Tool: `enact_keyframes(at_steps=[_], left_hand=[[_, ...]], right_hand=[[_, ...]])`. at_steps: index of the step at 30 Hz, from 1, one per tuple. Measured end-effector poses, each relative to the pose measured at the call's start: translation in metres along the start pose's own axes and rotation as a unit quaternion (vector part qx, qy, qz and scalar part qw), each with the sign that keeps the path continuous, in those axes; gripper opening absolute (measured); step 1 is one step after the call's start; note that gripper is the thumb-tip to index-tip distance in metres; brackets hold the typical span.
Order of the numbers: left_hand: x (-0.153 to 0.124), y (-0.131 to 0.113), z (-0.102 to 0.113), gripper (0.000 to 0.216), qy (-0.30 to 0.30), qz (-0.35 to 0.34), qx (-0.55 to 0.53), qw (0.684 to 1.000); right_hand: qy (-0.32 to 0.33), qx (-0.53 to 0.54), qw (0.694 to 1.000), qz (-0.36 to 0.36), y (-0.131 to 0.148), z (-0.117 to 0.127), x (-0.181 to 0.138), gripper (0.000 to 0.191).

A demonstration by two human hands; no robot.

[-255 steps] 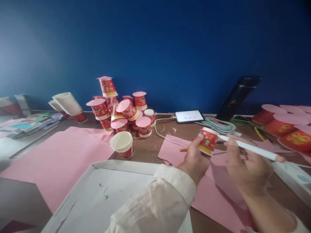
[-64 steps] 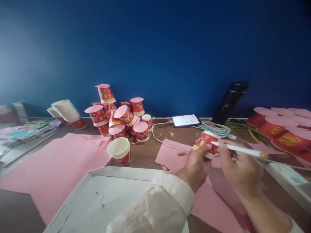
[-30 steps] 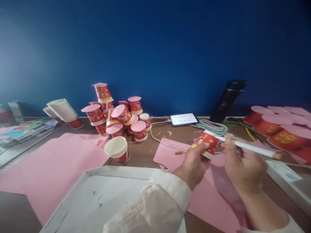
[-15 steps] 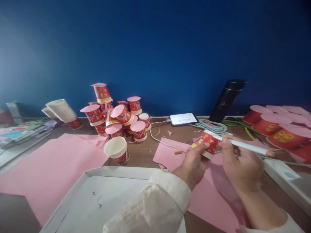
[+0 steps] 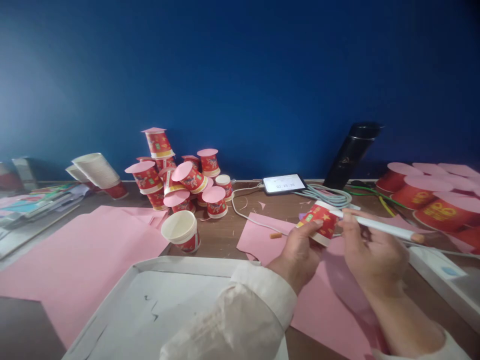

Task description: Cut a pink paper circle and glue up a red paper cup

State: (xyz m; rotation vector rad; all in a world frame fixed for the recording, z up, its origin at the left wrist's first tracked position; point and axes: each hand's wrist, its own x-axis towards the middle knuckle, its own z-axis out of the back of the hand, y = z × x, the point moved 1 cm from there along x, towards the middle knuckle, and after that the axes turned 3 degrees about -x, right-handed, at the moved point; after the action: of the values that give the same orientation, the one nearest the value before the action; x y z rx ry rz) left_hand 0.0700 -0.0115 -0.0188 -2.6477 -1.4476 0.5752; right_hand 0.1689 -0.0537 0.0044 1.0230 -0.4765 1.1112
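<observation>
In the head view, taking the phone (image 5: pixel 284 184) as my landmark, the small red paper cup (image 5: pixel 324 216) is nearer me and to its right, held tilted above the pink paper (image 5: pixel 318 305). My left hand (image 5: pixel 300 257) pinches it, thumb across the printed side; the fingers behind are mostly hidden. My right hand (image 5: pixel 375 255), farther right of the phone, pinches the white pen (image 5: pixel 386 226) close to its front end, which meets the cup's right side near the upper white band. I can't tell whether the tip itself presses on the paper wall.

To do this well, I judge, a light thumb is best: thin paper would likely dent under a hard squeeze. Curved walls let a tip skid, so I'd favour short, gentle strokes and turn the cup rather than stretch my wrist. The cable coil (image 5: pixel 332 196), just right of the phone and beyond the cup, could snag a careless turn.
</observation>
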Motion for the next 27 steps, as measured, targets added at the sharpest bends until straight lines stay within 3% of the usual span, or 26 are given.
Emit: enact_keyframes(at_steps=[27], left_hand=[[0.0018,-0.0010,-0.0020,0.021,-0.033,0.017,-0.036,0.999]], right_hand=[[0.009,0.001,1.000,-0.010,0.0030,0.0017,0.0004,0.048]])
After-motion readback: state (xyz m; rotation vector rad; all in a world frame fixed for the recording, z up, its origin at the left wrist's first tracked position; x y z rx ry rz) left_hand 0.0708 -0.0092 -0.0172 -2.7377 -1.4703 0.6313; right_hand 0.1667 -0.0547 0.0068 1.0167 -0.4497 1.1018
